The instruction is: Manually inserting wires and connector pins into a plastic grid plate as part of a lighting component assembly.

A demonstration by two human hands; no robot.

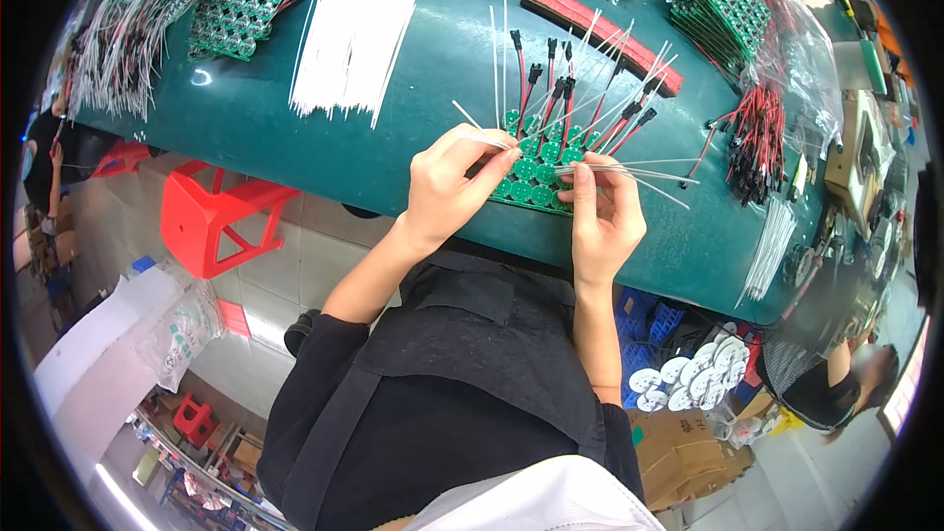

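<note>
Green round-cell circuit panel [536, 172] sits at the near edge of the dark teal worktable [295, 128], matte top with a rounded lip. Panel is a flat sheet of small discs joined in a grid, with thin red-and-black leads ending in black plugs fanning up off its far side, plus stiff translucent white wires sticking out at angles. Left hand [447, 187] rests on the panel's left edge, fingers curled and pinched closed on one white wire [482, 136]. Right hand [602, 211] is at the panel's right edge, thumb and forefinger pinched closed on a small bundle of white wires [639, 175] that splay out to the right. Far left of the panel: loose pile of straight white wires [349, 44], and beyond it another green panel stack [231, 10] with leads. Behind the panel: a long red ribbed strip [600, 34]. Right of the panel: a bunch of red-black plug leads [752, 143] and bagged green boards [723, 0] under clear crinkled plastic. Below-left of the panel, off the table: red plastic stool [221, 216] on pale tile. Below-right: white discs [693, 369] in a bin, and another person's arm [836, 374]. Wearer's black sleeves fill the lower middle.
</note>
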